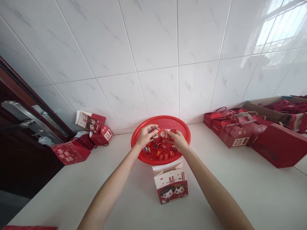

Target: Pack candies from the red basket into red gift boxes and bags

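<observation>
Over a red plastic basket (184,123) by the wall, both of my hands are close together. My left hand (145,135) is closed in a pinch at a red-wrapped candy (155,135) with dark characters. On the other side, my right hand (179,140) pinches another red-wrapped piece; its fingers partly hide it. Below them, loose red-wrapped candies (165,156) lie in the basket. In front of the basket a red and white paper gift box (170,187) stands upright with its top open, printed with two cartoon faces. What is inside the box cannot be seen.
Several red gift boxes (236,134) with cord handles stand at the right, beside a cardboard carton (261,110) holding red items. More gift boxes (102,135) sit at the left, near a dark door (16,140) with a metal handle. A white tiled wall (158,92) rises behind.
</observation>
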`<state>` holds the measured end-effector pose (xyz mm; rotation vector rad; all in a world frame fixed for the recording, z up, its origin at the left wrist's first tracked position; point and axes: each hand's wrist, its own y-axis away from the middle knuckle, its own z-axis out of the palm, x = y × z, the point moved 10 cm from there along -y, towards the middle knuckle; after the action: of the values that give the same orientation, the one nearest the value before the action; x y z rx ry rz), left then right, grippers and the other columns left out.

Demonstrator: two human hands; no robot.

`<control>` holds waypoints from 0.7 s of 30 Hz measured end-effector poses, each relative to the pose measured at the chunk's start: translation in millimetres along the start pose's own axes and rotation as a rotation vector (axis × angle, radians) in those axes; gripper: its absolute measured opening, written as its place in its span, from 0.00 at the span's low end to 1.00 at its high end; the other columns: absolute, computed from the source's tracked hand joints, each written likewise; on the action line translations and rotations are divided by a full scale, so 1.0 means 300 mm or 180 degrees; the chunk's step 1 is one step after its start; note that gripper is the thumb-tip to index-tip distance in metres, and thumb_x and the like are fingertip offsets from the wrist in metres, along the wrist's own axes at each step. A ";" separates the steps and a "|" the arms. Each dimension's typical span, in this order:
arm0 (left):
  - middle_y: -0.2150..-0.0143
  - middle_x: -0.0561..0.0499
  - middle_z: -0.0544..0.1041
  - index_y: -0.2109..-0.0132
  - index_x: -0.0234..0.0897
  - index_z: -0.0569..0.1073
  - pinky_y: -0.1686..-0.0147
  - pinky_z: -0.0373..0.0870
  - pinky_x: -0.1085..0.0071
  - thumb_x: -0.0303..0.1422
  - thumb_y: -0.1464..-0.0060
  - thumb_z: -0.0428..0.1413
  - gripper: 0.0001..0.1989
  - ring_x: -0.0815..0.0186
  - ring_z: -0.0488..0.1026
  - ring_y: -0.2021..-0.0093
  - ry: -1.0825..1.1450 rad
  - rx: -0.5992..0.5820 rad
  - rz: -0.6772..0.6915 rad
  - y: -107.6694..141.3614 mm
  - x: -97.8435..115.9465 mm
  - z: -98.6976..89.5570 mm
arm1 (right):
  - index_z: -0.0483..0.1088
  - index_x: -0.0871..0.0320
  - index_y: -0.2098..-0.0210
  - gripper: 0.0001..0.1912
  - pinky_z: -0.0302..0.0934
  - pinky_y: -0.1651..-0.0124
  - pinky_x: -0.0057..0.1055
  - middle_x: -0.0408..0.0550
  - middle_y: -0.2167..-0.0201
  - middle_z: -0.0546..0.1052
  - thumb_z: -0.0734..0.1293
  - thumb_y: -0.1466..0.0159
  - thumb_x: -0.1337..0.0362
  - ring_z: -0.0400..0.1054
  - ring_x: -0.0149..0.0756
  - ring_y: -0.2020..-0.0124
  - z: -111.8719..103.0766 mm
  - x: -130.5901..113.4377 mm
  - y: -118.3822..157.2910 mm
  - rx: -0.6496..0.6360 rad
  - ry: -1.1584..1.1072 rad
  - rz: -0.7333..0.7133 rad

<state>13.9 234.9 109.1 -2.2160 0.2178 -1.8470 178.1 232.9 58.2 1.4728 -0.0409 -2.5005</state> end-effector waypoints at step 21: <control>0.59 0.43 0.83 0.57 0.35 0.77 0.54 0.74 0.61 0.39 0.51 0.63 0.16 0.57 0.79 0.55 -0.0107 0.0154 0.0073 0.003 0.013 -0.012 | 0.72 0.55 0.63 0.10 0.71 0.61 0.31 0.46 0.64 0.80 0.72 0.45 0.63 0.75 0.38 0.61 -0.016 -0.018 0.001 0.0158 0.0120 -0.0217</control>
<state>11.1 232.5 113.1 -2.2012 0.1897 -1.7827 184.9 234.4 60.6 1.5657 -0.0470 -2.5419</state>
